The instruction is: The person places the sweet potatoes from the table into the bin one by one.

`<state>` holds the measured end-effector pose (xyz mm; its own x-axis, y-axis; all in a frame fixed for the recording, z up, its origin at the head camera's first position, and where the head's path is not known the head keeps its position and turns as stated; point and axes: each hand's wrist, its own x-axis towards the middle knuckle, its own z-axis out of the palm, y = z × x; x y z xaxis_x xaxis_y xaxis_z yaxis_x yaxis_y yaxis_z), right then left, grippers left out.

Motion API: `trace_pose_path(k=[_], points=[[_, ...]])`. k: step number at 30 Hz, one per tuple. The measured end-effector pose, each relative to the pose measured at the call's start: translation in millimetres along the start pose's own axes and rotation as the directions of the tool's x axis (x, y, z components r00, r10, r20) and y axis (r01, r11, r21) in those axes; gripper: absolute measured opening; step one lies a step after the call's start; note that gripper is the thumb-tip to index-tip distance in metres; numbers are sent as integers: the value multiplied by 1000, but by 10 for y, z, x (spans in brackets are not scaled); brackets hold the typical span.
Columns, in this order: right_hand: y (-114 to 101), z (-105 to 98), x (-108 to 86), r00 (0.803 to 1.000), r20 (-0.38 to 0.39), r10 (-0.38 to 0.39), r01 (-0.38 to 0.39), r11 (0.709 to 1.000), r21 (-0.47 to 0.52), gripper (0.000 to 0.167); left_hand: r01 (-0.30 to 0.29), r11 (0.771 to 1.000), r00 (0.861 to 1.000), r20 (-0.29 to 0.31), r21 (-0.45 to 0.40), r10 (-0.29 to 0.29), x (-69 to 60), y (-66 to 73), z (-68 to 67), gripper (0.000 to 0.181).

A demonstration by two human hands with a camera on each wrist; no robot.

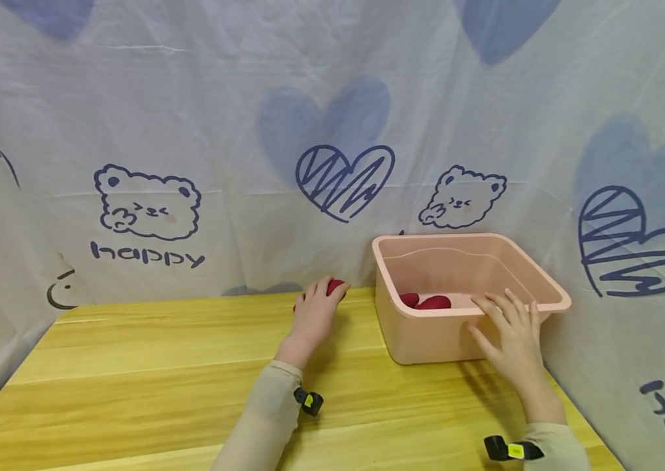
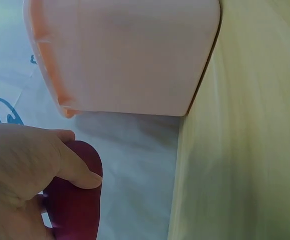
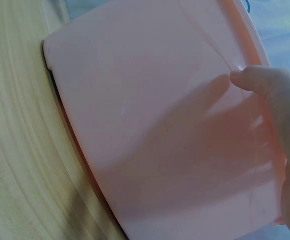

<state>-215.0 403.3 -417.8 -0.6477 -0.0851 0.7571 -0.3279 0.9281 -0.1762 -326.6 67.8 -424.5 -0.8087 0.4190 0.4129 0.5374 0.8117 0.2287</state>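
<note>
My left hand (image 1: 312, 314) holds a dark red, smooth oblong thing (image 2: 77, 200) with a rounded end, just above the table's back edge. The thumb lies along its side in the left wrist view, and the palm and fingers hide part of it. To the right stands a pink plastic bin (image 1: 438, 340), with dark red oblong things (image 1: 434, 303) inside. My right hand (image 1: 514, 340) is at the bin's front rim, its fingers spread and reaching over it. In the right wrist view the thumb touches the outer wall below the rim; the other fingertips are hidden there.
The bin stands at the back right of the yellow wood-grain table (image 1: 150, 379). A pale cloth (image 1: 238, 216) printed with hearts and bears hangs behind the table and along its sides. Bare wood stretches to the left of the left arm.
</note>
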Motion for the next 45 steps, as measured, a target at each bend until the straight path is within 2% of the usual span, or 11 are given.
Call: trace_pose_path(k=[9,20,25,35,45], points=[[-20,-9,27,1000,-7,-4,4,1000,2,50,3,1000,1000,2,26,-4,109,48,-71,49],[-12,-4,15,1000,-10,-7,7,1000,5,48,-57,995,998,-32,76,60,229,150,-226,56],[-11,-1,8,1000,-8,-4,4,1000,5,48,-81,991,996,-20,110,84,307,215,-332,61],[-27,-14,11,1000,-3,-3,3,1000,-2,50,-158,973,985,-45,166,168,450,386,-496,57],[-23,-8,11,1000,-2,-4,4,1000,4,49,-186,964,980,-36,191,196,556,557,-575,51]])
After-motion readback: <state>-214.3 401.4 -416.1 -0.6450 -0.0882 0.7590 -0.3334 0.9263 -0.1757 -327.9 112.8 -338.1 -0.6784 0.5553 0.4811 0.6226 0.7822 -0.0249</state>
